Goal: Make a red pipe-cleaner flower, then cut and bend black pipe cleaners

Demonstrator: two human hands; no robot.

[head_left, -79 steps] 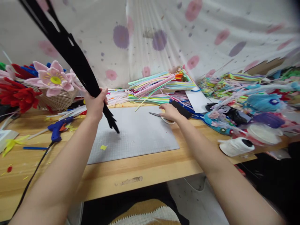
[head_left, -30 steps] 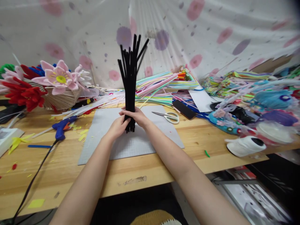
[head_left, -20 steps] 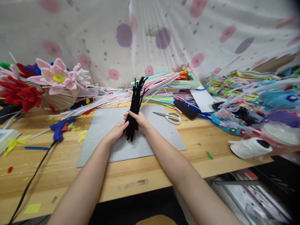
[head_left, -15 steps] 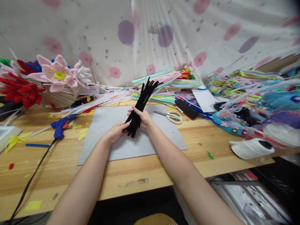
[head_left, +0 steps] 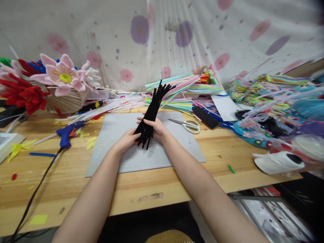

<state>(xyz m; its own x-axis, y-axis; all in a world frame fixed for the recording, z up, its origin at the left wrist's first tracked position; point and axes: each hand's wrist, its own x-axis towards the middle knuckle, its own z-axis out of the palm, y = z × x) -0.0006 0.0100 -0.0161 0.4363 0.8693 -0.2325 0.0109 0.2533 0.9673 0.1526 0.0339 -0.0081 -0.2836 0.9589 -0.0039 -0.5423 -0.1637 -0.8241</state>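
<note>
A bundle of black pipe cleaners (head_left: pixel 152 109) is held tilted above a grey cutting mat (head_left: pixel 111 126), its far end fanning out to the upper right. My left hand (head_left: pixel 127 139) grips the bundle near its lower end, thumb on top. Higher up, my right hand (head_left: pixel 157 127) is wrapped round it from the right side, with the thumb across the front. The lower ends splay apart between my hands. Just right of the bundle, scissors (head_left: pixel 187 125) with white handles lie on the mat's edge.
On the left lie a blue glue gun (head_left: pixel 65 135) with its cord and yellow scraps; pink and red pipe-cleaner flowers (head_left: pixel 63 76) stand behind. Coloured pipe cleaners (head_left: pixel 174 101) pile at the back. A dark phone (head_left: pixel 205 117) and white thread spool (head_left: pixel 278 162) are on the right.
The bundle's lower ends have spread further apart, and it has shifted slightly. Both hands keep hold of it. The whole view has moved a little.
</note>
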